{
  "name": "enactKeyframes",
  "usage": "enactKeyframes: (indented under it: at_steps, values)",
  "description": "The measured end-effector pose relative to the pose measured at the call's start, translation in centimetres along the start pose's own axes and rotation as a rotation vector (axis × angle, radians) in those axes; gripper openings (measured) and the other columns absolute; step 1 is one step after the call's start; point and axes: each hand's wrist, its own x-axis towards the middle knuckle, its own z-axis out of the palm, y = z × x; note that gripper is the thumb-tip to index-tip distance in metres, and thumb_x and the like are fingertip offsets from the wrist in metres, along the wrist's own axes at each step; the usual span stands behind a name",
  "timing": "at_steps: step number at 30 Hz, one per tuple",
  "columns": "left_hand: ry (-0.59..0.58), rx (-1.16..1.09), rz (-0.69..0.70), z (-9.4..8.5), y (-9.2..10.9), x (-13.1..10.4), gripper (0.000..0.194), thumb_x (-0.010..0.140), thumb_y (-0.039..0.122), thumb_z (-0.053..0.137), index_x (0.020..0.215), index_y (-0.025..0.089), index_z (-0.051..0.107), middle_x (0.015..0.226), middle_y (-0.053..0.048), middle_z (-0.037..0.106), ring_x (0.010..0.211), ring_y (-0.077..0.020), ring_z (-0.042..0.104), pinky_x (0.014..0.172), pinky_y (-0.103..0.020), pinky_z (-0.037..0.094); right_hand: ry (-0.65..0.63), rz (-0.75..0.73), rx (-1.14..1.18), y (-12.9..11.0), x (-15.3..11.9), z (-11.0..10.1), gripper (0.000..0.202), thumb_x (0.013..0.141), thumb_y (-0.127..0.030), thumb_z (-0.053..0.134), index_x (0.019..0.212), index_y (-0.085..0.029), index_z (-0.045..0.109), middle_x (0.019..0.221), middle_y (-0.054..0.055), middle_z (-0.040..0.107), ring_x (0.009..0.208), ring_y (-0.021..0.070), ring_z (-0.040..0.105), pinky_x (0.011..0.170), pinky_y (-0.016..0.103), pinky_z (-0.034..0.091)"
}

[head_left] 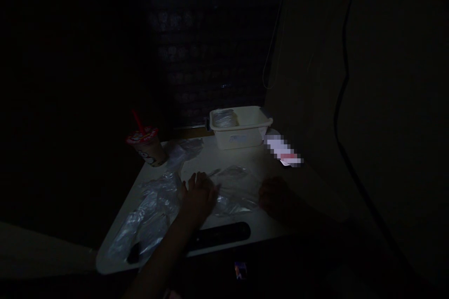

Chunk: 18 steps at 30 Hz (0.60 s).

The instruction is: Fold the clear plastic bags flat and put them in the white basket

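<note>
A clear plastic bag (pixel 235 194) lies crinkled on the white table (pixel 196 164) in front of me. My left hand (pixel 199 196) rests palm down at the bag's left edge, with its fingers apart. At the opposite edge, my right hand (pixel 275 196) is closed, its fingers curled on the bag; deep shadow hides their detail. More crumpled clear plastic (pixel 150 212) spreads over the table's left side, beside my left forearm.
A drink cup (pixel 150 149) with a red lid and straw stands back left. Behind the bag is a cream plastic bin (pixel 238 138) containing plastic packets (pixel 224 118). A bright, blurred-out screen (pixel 282 149) is at right. A dark slot (pixel 224 236) runs along the table's front.
</note>
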Motion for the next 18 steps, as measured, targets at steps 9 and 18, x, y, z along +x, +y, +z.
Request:
enactKeyframes:
  at_steps: [9, 18]
  values:
    - [0.209, -0.013, -0.025, -0.7, -0.7, 0.0, 0.034, 0.076, 0.027, 0.039, 0.106, 0.012, 0.047, 0.111, -0.015, 0.047, 0.099, -0.0262, 0.044, 0.078, -0.039, 0.037, 0.137, 0.062, 0.269, -1.2, -2.1, 2.3, 0.026, 0.073, -0.030, 0.046, 0.095, -0.019, 0.054, 0.094, 0.007, 0.056, 0.089, 0.0168, 0.047, 0.077, 0.031, 0.034]
    - [0.034, -0.132, 0.363, 1.8, 0.4, -1.7, 0.041, 0.082, 0.034, 0.028, 0.119, 0.017, 0.034, 0.126, -0.013, 0.035, 0.115, -0.0229, 0.030, 0.088, -0.043, 0.029, 0.086, 0.027, 0.308, -2.7, -1.2, 2.7, 0.020, 0.071, -0.024, 0.048, 0.088, -0.018, 0.057, 0.084, 0.004, 0.059, 0.079, 0.0149, 0.048, 0.073, 0.029, 0.034]
